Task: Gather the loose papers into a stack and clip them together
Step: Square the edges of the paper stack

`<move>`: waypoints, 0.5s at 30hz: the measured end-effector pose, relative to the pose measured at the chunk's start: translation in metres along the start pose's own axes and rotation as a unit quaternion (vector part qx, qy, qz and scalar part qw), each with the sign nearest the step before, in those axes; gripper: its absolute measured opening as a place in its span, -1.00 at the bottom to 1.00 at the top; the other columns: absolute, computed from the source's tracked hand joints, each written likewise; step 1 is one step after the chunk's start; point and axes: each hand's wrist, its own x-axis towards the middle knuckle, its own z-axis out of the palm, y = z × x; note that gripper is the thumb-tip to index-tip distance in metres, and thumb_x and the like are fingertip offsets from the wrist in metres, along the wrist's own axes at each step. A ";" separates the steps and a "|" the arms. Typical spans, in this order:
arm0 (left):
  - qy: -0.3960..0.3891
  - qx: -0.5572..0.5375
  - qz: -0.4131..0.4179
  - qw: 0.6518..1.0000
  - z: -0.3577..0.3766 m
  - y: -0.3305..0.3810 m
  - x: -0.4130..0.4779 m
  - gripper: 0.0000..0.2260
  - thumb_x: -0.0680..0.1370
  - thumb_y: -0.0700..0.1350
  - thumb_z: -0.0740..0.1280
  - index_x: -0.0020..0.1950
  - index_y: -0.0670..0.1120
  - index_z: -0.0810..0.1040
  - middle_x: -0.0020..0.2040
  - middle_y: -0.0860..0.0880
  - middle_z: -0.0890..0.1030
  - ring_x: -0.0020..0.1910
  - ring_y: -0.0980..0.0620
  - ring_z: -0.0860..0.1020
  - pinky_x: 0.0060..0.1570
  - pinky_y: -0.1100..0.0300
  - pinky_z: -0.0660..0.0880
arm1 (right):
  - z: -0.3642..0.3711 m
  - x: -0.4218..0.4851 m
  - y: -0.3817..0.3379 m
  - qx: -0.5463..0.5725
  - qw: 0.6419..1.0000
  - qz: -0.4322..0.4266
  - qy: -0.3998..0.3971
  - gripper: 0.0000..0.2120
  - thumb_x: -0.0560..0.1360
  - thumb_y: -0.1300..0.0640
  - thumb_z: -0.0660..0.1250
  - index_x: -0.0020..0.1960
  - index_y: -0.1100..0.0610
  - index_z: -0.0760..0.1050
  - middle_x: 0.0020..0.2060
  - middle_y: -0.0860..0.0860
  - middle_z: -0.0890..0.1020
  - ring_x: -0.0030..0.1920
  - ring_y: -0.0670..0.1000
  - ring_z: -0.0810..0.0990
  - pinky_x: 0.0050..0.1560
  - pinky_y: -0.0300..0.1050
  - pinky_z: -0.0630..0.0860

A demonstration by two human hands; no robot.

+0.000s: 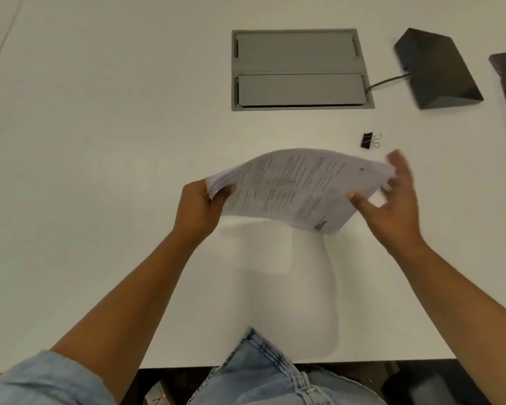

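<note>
A smooth white table [100,141] fills the view, matte and plain, with the person seated at its near edge.

The left grip [200,206], a bare hand, is curled round the left end of the paper stack [298,185], thumb on top and fingers beneath. The stack is held above the table in front of the person. Its long axis runs left to right between the two hands, and the thin printed sheets bow upward in the middle. The left edges are fanned, not yet flush.

Beyond the stack, further from the person, a grey rectangular hatch [300,68] with two flat lids is set flush into the table.

Just past the stack's far right corner lies the binder clip [368,140], black folded steel with its wire handles pointing right. It sits well clear of the left grip and near the right one, so the right looks better placed to fetch it.

The right grip [392,206] is spread wide at the stack's right end, thumb tip on the top sheet. Its fingers are blurred, so I cannot tell whether it pinches the paper.

Far right of the stack stands a dark wedge-shaped device [438,68] with a cable.
</note>
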 end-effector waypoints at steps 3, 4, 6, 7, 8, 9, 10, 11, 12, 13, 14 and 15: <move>-0.038 0.074 0.084 0.993 -0.015 0.028 0.011 -0.66 0.54 -0.35 0.32 -0.07 0.09 0.71 -0.15 0.00 0.72 -0.14 0.04 0.68 -0.12 0.08 0.60 | -0.006 0.004 -0.032 -0.148 0.981 -0.118 0.033 -0.11 0.42 0.05 0.52 0.59 0.06 0.10 0.52 -0.12 0.23 0.53 -0.04 0.22 0.52 -0.13 0.17; -0.050 0.111 0.118 0.986 -0.019 0.039 0.013 -0.65 0.52 -0.38 0.30 -0.04 0.06 0.73 -0.11 -0.03 0.73 -0.12 -0.05 0.69 -0.10 0.07 0.60 | -0.003 0.005 -0.046 -0.164 0.976 -0.145 -0.006 -0.17 0.43 0.05 0.51 0.58 0.03 0.16 0.46 -0.16 0.30 0.49 -0.07 0.29 0.49 -0.18 0.22; -0.066 0.185 0.187 0.962 -0.026 0.056 0.016 -0.67 0.49 -0.38 0.30 0.05 -0.03 0.73 -0.10 -0.06 0.74 -0.13 -0.13 0.69 -0.13 0.10 0.59 | 0.004 0.007 -0.065 -0.157 0.970 -0.160 -0.093 -0.35 0.48 0.08 0.46 0.51 -0.07 0.31 0.32 -0.18 0.50 0.32 -0.15 0.47 0.34 -0.25 0.39; -0.073 0.208 0.214 0.952 -0.029 0.063 0.017 -0.66 0.47 -0.36 0.29 0.06 -0.03 0.72 -0.10 -0.04 0.74 -0.14 -0.14 0.69 -0.14 0.08 0.60 | 0.007 0.009 -0.072 -0.154 0.967 -0.163 -0.117 -0.46 0.52 0.11 0.43 0.45 -0.11 0.39 0.23 -0.18 0.58 0.22 -0.18 0.54 0.26 -0.28 0.45; -0.074 0.219 0.232 0.945 -0.032 0.068 0.017 -0.65 0.47 -0.33 0.27 0.07 0.00 0.71 -0.06 -0.03 0.75 -0.09 -0.14 0.70 -0.10 0.02 0.62 | 0.010 0.011 -0.076 -0.154 0.966 -0.167 -0.127 -0.57 0.55 0.14 0.38 0.38 -0.13 0.48 0.15 -0.18 0.64 0.17 -0.18 0.58 0.21 -0.32 0.47; -0.065 0.226 0.257 0.937 -0.036 0.072 0.018 -0.65 0.47 -0.28 0.25 0.10 0.03 0.70 0.01 -0.02 0.75 0.03 -0.15 0.69 0.01 -0.07 0.61 | 0.013 0.011 -0.080 -0.146 0.966 -0.168 -0.132 -0.64 0.57 0.18 0.35 0.30 -0.15 0.55 0.12 -0.17 0.66 0.16 -0.16 0.60 0.19 -0.39 0.46; -0.045 0.240 0.290 0.926 -0.041 0.073 0.020 -0.65 0.49 -0.25 0.24 0.14 0.04 0.67 0.11 -0.02 0.72 0.18 -0.16 0.64 0.18 -0.16 0.54 | 0.016 0.010 -0.083 -0.129 0.968 -0.163 -0.139 -0.65 0.58 0.23 0.32 0.22 -0.16 0.59 0.10 -0.19 0.67 0.15 -0.16 0.61 0.16 -0.46 0.43; -0.006 0.256 0.320 0.912 -0.045 0.073 0.022 -0.67 0.51 -0.22 0.23 0.17 0.03 0.65 0.21 -0.04 0.68 0.33 -0.17 0.55 0.34 -0.21 0.41 | 0.019 0.009 -0.086 -0.108 0.971 -0.158 -0.144 -0.63 0.58 0.28 0.30 0.18 -0.17 0.60 0.08 -0.23 0.66 0.14 -0.20 0.61 0.13 -0.51 0.41; 0.059 0.269 0.352 0.895 -0.048 0.073 0.023 -0.70 0.53 -0.21 0.26 0.21 -0.03 0.62 0.29 -0.07 0.63 0.42 -0.19 0.45 0.44 -0.21 0.27 | 0.021 0.006 -0.088 -0.081 0.975 -0.152 -0.141 -0.62 0.58 0.32 0.29 0.15 -0.15 0.59 0.04 -0.30 0.66 0.11 -0.27 0.61 0.10 -0.54 0.40; 0.135 0.262 0.365 0.883 -0.050 0.075 0.022 -0.71 0.54 -0.18 0.33 0.27 -0.11 0.58 0.36 -0.13 0.56 0.48 -0.23 0.36 0.49 -0.21 0.18 | 0.024 0.004 -0.088 -0.047 0.980 -0.138 -0.132 -0.63 0.57 0.34 0.30 0.14 -0.12 0.58 -0.01 -0.38 0.66 0.07 -0.35 0.61 0.06 -0.54 0.41; 0.204 0.233 0.343 0.887 -0.052 0.076 0.019 -0.59 0.52 -0.11 0.43 0.35 -0.17 0.50 0.44 -0.19 0.46 0.52 -0.26 0.28 0.51 -0.21 0.13 | 0.026 0.003 -0.088 -0.009 0.986 -0.118 -0.121 -0.66 0.57 0.34 0.31 0.13 -0.09 0.58 -0.09 -0.43 0.67 0.01 -0.38 0.61 0.01 -0.52 0.45; 0.244 0.181 0.292 0.907 -0.050 0.078 0.015 -0.38 0.46 -0.01 0.52 0.44 -0.19 0.39 0.51 -0.22 0.33 0.55 -0.25 0.19 0.53 -0.16 0.11 | 0.027 0.001 -0.085 0.030 0.988 -0.096 -0.113 -0.69 0.56 0.32 0.32 0.12 -0.06 0.59 -0.13 -0.41 0.68 -0.04 -0.36 0.63 -0.03 -0.48 0.48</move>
